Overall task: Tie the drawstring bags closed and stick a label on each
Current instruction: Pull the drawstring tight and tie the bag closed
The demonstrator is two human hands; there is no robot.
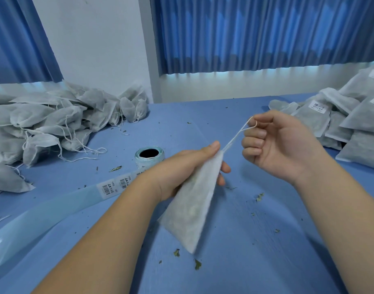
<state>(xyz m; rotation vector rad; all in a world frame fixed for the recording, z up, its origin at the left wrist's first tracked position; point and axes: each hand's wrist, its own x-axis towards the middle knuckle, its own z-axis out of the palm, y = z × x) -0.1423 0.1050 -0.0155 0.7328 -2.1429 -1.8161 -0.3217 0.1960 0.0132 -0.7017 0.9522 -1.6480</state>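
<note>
- Near, centre: blue table (256, 240), strewn with dried leaf crumbs (197, 264).
- Drawstring bag (194, 206), white non-woven, is held above the table on a slant. Its bottom corner is near and its mouth is up and farther off. Greenish fill shows faintly through the cloth.
- Left hand (177, 172) grips the bag just below its mouth, thumb on top and fingers curled underneath.
- Right hand (275, 145), just right of the mouth, has its fingers curled toward the palm. Thumb and forefinger pinch the looped end of the drawstring (237, 136), which runs taut from the mouth to the pinch.
- Step in hand, as I judge it: cinching the mouth shut. No knot is visible yet.
- The next move likely calls for looping the cord into a knot at the neck, with the left grip firm so the gathers don't slip. A label follows.
- Mid left: label roll (149, 156), its backing strip (54, 206) trailing toward the near left, with barcode labels (109, 186) on it.
- Far left: heap of bags with loose strings (44, 119), no labels seen on them.
- Far right: stack of labelled bags (341, 119), lying flat.
- Farthest: blue curtains (256, 32).
</note>
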